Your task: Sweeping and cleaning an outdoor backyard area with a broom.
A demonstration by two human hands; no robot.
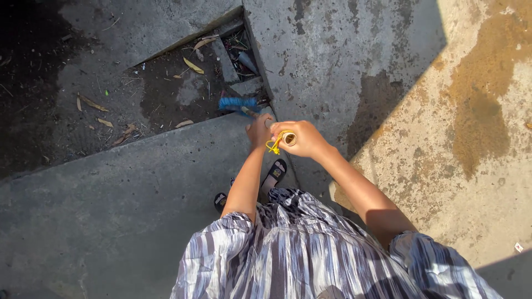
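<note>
A broom with blue bristles point(237, 103) points down into a dirt-floored corner between concrete slabs. Its wooden handle runs up toward me, mostly hidden by my hands. My left hand point(258, 130) grips the handle lower down, just above the bristles. My right hand point(301, 139) is closed around the handle's top end, where a yellow cord loop point(275, 144) hangs. The bristles rest at the edge of the dirt patch point(166, 97) next to a small drain opening.
Dry leaves point(193, 66) and twigs lie scattered on the dirt. A drain gap point(242, 52) holds debris. Raised concrete point(111, 188) lies in front left, a sunlit stained slab point(471, 138) at right. My sandalled feet point(274, 174) stand below the hands.
</note>
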